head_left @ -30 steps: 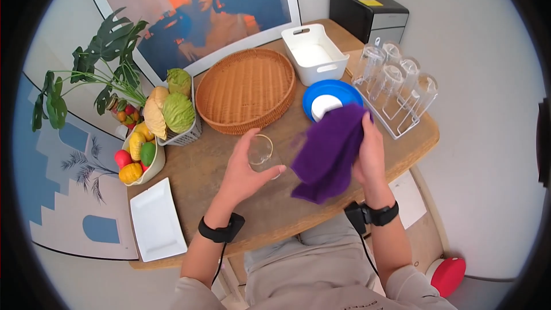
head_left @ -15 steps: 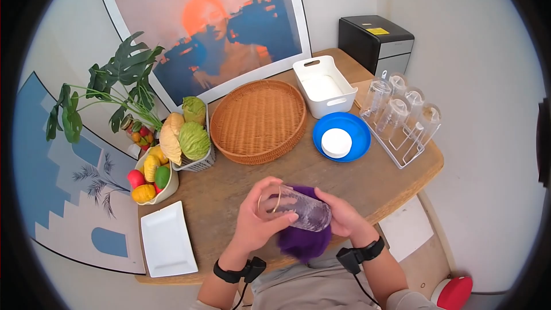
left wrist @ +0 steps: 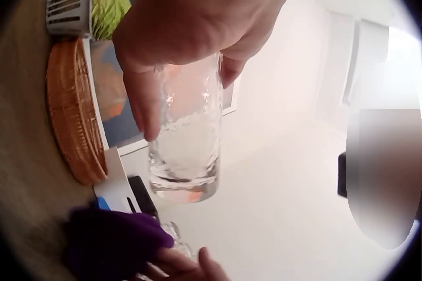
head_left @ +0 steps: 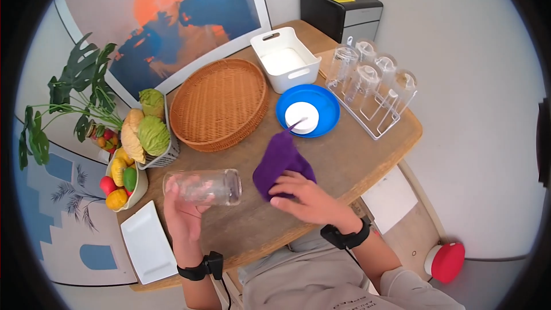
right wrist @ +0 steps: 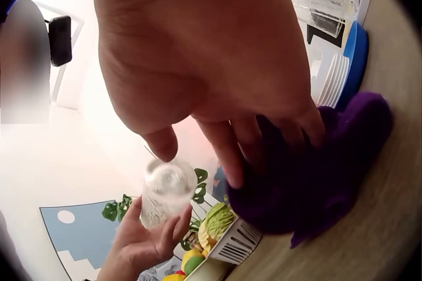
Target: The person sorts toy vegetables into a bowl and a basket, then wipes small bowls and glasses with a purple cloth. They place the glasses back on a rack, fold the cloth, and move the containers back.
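A clear drinking glass point(head_left: 213, 187) lies sideways in my left hand point(head_left: 185, 212), raised over the left part of the table. Its base points right in the head view, and in the left wrist view my thumb and fingers grip its sides. A bunched purple cloth point(head_left: 281, 166) is over the middle of the table, with one thin corner sticking up by the blue plate. My right hand point(head_left: 307, 198) touches the cloth's near side. In the right wrist view its fingers point(right wrist: 224, 149) reach onto the cloth, some tips hidden, while the thumb stays apart from it.
A blue plate point(head_left: 327, 112) with white dishes point(head_left: 302, 116) stands beyond the cloth. Several glasses stand upside down on a wire rack point(head_left: 376, 133) at right. Behind are a wicker tray point(head_left: 215, 109) and white bin point(head_left: 290, 80); a white rectangular plate point(head_left: 148, 244) lies left.
Half a second ago both hands held the glass and cloth together. Since then the left hand has moved left with the glass, and the right hand has taken the cloth toward the blue plate.
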`<state>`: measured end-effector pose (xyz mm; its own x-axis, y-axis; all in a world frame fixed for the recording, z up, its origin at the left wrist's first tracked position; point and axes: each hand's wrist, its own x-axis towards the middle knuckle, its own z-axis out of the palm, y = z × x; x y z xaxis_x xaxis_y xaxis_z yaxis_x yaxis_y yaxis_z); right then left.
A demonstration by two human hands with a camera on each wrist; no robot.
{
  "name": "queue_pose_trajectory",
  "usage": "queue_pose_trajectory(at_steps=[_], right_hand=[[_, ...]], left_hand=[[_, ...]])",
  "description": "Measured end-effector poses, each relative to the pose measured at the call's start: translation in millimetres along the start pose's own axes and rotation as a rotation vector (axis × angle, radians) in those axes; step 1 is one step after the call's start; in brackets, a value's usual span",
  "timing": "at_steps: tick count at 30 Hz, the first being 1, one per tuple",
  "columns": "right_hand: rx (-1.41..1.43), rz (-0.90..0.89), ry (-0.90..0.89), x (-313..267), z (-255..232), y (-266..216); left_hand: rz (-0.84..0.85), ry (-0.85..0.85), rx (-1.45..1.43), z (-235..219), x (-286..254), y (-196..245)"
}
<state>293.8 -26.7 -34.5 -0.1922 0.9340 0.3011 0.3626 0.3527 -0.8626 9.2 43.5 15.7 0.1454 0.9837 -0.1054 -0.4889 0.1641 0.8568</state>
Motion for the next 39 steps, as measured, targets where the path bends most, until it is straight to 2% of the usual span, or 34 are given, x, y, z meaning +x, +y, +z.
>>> queue_pose_trajectory(at_steps=[1, 4, 7, 8, 11, 12, 15, 17, 19, 22, 25, 31, 39], right_hand=[[-0.006, 0.023, -0.027, -4.9, 7.1, 0.8], [0.519, 0.058, 0.100, -9.0, 3.3, -30.6], [0.617, 0.071, 0.167, -18.3, 14.1, -33.0], [0.510, 0.048, 0.290, -24.5, 16.7, -17.5], [0.600, 0.088, 0.424, -43.0, -14.9, -13.6], [0.475, 0.052, 0.481, -49.7, -32.0, -11.3], [0.201, -0.046, 0.846, -62.3, -90.8, -22.4], [-0.028, -0.068, 1.053, -68.5, -138.1, -31.8], [-0.275, -0.044, 1.142, -64.7, -174.6, -44.5], [-0.551, 0.078, 1.141, -47.4, -203.6, -69.0], [-0.678, 0.199, 1.062, -31.7, -218.7, -71.2], [-0.877, 0.395, 0.853, -3.4, -220.8, -34.0], [-0.969, 0.494, 0.558, 9.0, -209.7, -3.6]], left_hand=[[-0.035, 0.005, -0.104, -0.5, 1.0, -3.0], [-0.176, -0.136, -0.126, 11.7, -3.7, -19.6], [-0.301, -0.251, -0.100, 41.0, -8.3, -50.5], [-0.339, -0.291, -0.092, 49.2, -6.8, -58.6], [-0.481, -0.579, -0.152, 66.2, 1.2, -66.2], [-0.539, -0.641, -0.172, 65.9, 7.8, -68.4], [-0.573, -0.684, -0.053, 54.0, 33.0, -76.4], [-0.668, -0.592, -0.102, 35.3, 52.7, -89.4], [-0.753, -0.545, -0.190, 9.9, 71.0, -106.2], [-0.794, -0.576, -0.347, -5.1, 80.8, -113.3], [-0.724, -0.638, -0.277, -6.4, 80.5, -117.7], [-0.700, -0.589, -0.255, -4.9, 77.0, -115.3], [-0.685, -0.607, -0.278, -8.9, 75.0, -118.4]])
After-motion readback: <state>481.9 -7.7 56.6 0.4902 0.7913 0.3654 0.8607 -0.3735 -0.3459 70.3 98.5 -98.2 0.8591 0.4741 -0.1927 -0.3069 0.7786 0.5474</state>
